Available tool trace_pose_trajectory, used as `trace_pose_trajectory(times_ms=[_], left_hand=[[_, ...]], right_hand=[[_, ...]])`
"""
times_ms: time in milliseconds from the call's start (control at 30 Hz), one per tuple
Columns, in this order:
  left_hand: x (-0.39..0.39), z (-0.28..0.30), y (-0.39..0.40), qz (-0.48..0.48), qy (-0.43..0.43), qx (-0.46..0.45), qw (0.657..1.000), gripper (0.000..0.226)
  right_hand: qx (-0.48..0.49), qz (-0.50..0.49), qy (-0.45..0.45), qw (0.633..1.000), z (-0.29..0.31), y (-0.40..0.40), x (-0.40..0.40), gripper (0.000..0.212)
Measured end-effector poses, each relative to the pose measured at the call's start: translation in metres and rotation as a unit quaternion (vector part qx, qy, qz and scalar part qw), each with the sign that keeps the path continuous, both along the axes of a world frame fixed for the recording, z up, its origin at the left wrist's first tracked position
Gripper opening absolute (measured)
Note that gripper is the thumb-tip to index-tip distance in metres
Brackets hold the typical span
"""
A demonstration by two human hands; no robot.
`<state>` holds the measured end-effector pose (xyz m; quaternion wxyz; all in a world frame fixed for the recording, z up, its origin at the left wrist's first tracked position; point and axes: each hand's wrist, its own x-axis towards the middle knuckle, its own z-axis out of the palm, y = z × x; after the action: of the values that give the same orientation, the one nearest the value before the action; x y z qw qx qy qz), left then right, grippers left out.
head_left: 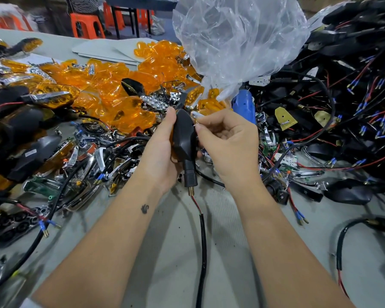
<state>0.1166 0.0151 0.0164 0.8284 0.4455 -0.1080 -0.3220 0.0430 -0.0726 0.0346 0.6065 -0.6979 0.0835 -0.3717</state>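
Two forearms reach up over a grey table (231,252). The left hand (160,152) wraps its fingers round a black lamp housing (183,136), held upright above the table, its cable (202,241) trailing down toward the camera. The right hand (227,138) pinches a tiny silvery part, probably a screw (196,124), against the housing's right edge. The housing looks light, rigid and smooth, and is best gripped round its body, not by the limp cable. Orange lenses (120,85) lie heaped behind.
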Motion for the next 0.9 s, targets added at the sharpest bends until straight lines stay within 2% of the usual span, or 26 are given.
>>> trace_pose_trajectory(times_ms=[133, 400, 567, 767, 833, 900], left_hand=[[-0.0018, 0.0011, -0.0005, 0.016, -0.001, 0.019, 1.0, 0.055], [-0.0012, -0.001, -0.0011, 0.024, 0.033, 0.014, 0.999, 0.05], [-0.0024, -0.0025, -0.0009, -0.013, 0.089, -0.045, 0.995, 0.044], [-0.0034, -0.003, -0.0016, -0.058, 0.133, -0.093, 0.985, 0.058], [-0.0033, -0.0025, -0.0002, -0.08, 0.178, -0.122, 0.973, 0.056], [-0.0021, -0.0022, 0.003, -0.106, 0.256, -0.198, 0.94, 0.049]], right_hand=[[-0.021, -0.001, 0.025, 0.999, 0.0008, -0.0016, -0.0013, 0.032], [0.008, 0.027, 0.051, 0.998, 0.0029, -0.0041, -0.0039, 0.019], [0.042, 0.033, 0.055, 0.997, 0.0027, -0.005, -0.0013, 0.019], [0.054, 0.027, 0.033, 0.998, 0.0026, -0.0041, -0.0019, 0.02], [0.061, 0.03, 0.02, 0.998, 0.0032, -0.0028, -0.0021, 0.02], [0.046, 0.01, 0.008, 0.999, 0.0031, -0.0034, -0.0017, 0.02]])
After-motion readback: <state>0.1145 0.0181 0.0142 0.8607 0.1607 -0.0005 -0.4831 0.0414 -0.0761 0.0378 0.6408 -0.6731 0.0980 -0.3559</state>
